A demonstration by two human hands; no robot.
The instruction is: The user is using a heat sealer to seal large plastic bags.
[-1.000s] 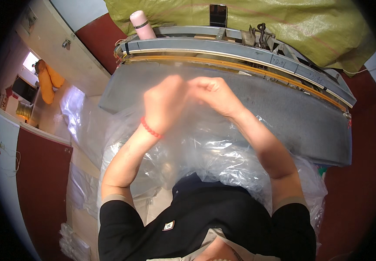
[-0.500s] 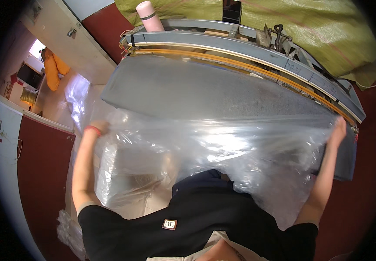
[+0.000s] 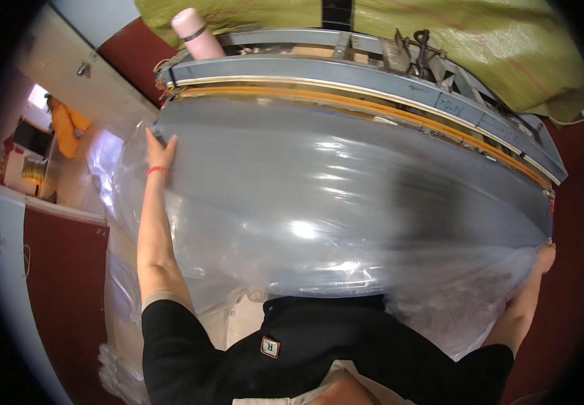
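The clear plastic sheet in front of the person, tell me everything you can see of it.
The plastic sheet looks thin, see-through and glossy, with bright glare streaks and fine creases. It spreads across much of the grey surface, smoother midway and crumpled at lower right. The left hand is at its upper left; the right hand grips its right edge.

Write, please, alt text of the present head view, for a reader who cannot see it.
Clear plastic film lies stretched over a long grey surface, with a person's left hand at the left end and right hand gripping the film at the right. Beyond run an orange strip and a grey metal beam, with a pink bottle at the left.
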